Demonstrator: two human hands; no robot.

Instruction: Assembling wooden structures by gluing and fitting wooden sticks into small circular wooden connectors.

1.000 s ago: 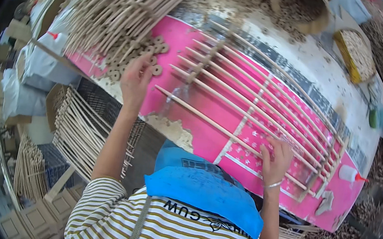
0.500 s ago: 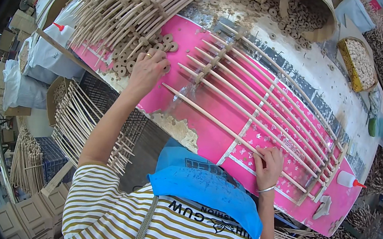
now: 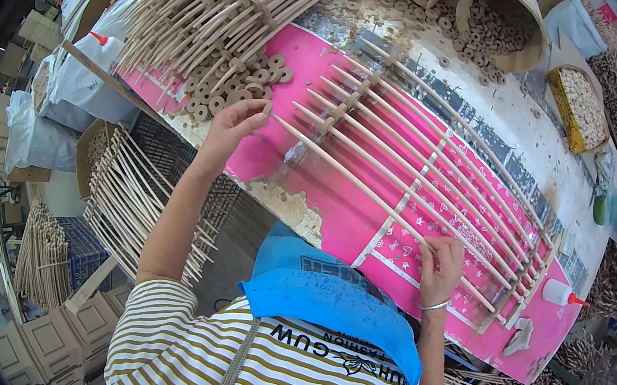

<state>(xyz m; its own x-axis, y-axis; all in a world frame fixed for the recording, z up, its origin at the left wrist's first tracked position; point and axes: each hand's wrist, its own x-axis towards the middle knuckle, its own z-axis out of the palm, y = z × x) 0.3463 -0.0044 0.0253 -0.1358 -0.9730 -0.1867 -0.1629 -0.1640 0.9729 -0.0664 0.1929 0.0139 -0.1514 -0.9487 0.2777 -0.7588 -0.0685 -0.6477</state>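
Observation:
My left hand (image 3: 235,125) pinches a small wooden ring (image 3: 267,108) right at the far-left tip of the nearest wooden rod (image 3: 349,178). Whether the rod's tip has entered the ring's hole I cannot tell. Closed around that same rod further down its length is my right hand (image 3: 441,267). Beyond it, several more rods lie side by side on the pink table cover (image 3: 304,223); wooden rings (image 3: 327,123) sit on them near their left ends. Their right ends meet a wooden strip (image 3: 540,271). A heap of loose rings (image 3: 237,96) lies just beyond my left hand.
A big stack of rods with rings (image 3: 208,8) covers the table's far left. At the back, a tipped tub (image 3: 535,43) spills small rings, near a yellow basket (image 3: 568,117) of pale pieces. A red-tipped glue bottle (image 3: 556,292) lies at the right. More rods (image 3: 128,200) stand below the left edge.
My left hand has come away from the heap with a ring and moved to the rod's tip. The near rod's left end is lifted slightly; my right hand has stayed on it.

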